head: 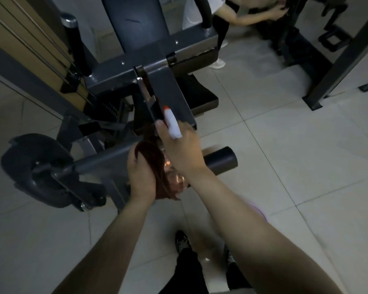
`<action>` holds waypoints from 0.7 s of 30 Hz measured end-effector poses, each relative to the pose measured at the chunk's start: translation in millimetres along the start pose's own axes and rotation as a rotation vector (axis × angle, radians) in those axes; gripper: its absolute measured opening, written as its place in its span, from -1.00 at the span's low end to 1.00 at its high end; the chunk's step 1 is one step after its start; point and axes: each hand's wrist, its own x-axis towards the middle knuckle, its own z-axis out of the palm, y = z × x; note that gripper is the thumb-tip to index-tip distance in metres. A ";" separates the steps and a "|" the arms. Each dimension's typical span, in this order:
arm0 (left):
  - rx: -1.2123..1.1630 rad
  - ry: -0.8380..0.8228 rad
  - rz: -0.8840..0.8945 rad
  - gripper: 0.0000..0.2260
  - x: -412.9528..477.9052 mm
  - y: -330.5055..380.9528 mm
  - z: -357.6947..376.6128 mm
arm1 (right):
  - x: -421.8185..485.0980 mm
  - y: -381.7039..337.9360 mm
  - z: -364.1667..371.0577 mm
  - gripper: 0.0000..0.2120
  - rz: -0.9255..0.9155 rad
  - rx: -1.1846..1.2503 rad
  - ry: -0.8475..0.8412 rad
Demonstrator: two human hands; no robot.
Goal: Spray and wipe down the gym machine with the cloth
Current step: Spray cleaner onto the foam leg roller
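The right hand (181, 145) is gripping a spray bottle (172, 124) aimed at the gym machine (168, 90) while the left hand (140, 177) is clutching a bunched cloth (155, 162), wiping apparently not yet begun.

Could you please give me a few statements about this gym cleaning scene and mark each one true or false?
1. The left hand grips the dark red cloth. True.
2. The right hand is empty. False: it holds the spray bottle.
3. The spray bottle's nozzle tip is blue. False: it is orange.
4. A second person reaches toward other equipment beyond the gym machine. True.
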 end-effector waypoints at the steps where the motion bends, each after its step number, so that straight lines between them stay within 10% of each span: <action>1: 0.040 -0.005 -0.044 -0.75 -9.8 -14.0 2.0 | -13.0 16.3 -3.1 -0.58 0.037 -0.049 -0.033; 13: 0.405 -0.243 -0.475 -0.78 -44.1 -173.4 -28.3 | -89.6 178.5 25.1 -0.49 0.740 0.248 -0.086; 21: 0.475 -0.279 -0.554 -0.74 2.8 -252.7 -58.1 | -86.8 256.6 80.1 -0.60 0.869 0.252 -0.026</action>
